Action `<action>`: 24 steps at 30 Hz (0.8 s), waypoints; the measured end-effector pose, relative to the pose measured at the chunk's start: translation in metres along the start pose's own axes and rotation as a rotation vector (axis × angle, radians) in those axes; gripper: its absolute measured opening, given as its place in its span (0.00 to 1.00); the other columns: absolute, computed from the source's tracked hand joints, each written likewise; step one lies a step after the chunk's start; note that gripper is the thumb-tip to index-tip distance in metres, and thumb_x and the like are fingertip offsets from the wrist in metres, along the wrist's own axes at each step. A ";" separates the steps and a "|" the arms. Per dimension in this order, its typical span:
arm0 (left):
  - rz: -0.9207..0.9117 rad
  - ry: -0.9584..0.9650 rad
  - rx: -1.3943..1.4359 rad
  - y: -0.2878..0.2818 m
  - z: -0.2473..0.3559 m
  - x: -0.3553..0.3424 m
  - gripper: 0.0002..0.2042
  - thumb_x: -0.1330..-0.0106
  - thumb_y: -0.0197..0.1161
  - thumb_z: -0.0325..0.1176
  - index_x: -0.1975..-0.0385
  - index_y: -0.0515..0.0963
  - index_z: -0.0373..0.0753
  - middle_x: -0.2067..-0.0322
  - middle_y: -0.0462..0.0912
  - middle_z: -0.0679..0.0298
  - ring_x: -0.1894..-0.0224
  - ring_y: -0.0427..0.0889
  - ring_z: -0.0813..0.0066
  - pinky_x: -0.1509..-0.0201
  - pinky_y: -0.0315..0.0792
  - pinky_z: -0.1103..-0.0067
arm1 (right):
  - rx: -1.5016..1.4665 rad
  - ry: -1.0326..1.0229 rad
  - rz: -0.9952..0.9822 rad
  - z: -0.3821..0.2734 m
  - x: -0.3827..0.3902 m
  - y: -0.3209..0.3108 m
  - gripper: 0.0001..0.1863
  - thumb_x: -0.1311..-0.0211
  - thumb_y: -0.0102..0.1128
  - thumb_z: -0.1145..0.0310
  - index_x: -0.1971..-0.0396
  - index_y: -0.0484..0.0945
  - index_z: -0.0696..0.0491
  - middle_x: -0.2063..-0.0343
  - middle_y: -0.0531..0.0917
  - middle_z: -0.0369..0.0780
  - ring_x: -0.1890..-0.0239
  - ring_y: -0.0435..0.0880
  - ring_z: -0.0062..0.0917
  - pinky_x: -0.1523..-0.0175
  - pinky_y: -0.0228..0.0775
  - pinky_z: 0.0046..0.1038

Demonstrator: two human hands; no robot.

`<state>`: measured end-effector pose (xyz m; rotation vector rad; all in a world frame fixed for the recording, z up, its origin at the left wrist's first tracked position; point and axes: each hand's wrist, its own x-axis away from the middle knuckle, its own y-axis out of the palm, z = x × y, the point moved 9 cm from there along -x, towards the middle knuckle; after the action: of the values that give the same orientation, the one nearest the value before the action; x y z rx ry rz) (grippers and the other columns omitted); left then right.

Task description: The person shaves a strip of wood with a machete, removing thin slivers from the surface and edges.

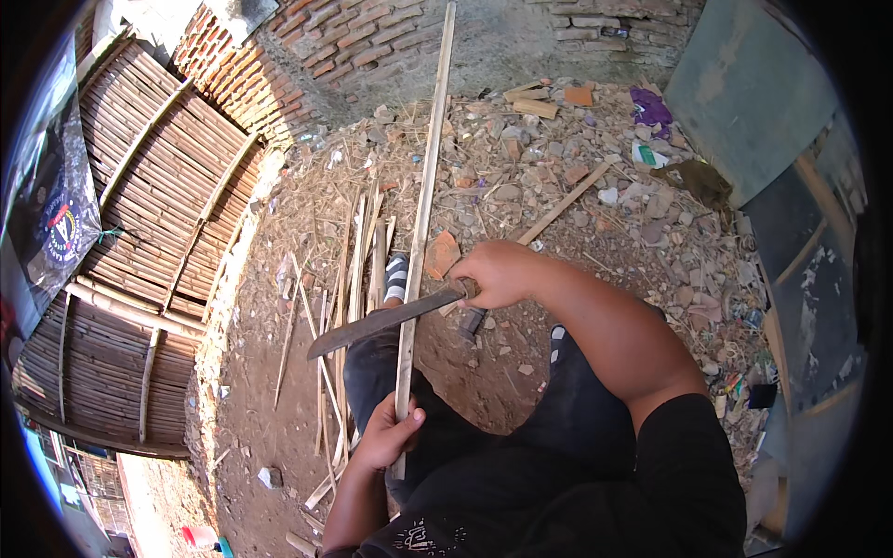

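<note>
A long, narrow strip of pale wood (428,177) runs from my lap away toward the brick wall. Close to its near end, my left hand (391,433) is wrapped round it, thumb on top. My right hand (491,275) grips the handle of a machete (372,325), whose dark, broad blade points left. The blade lies across the strip, a little beyond my left knee; whether its edge bites into the wood cannot be made out. My right fingers partly hide the handle.
Several thin wood strips (356,265) lie on the dirt left of my legs. Rubble and straw cover the ground ahead, with a loose slat (567,201) among them. A bamboo panel (149,177) stands left, a brick wall (372,46) ahead, grey boards (753,93) right.
</note>
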<state>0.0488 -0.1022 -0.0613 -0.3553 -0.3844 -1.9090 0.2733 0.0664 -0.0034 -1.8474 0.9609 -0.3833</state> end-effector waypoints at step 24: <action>0.141 0.157 -0.306 -0.005 0.023 -0.006 0.13 0.29 0.70 0.41 0.62 0.71 0.44 0.77 0.70 0.75 0.81 0.65 0.87 0.78 0.58 0.83 | 0.097 0.084 -0.015 -0.017 0.020 -0.033 0.23 0.44 0.74 0.52 0.49 0.86 0.43 0.60 0.88 0.43 0.54 0.87 0.42 0.50 0.79 0.45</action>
<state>0.0474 -0.0851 -0.0437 -0.4183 0.0385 -1.8421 0.2903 0.0472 0.0303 -1.7631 0.9683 -0.5118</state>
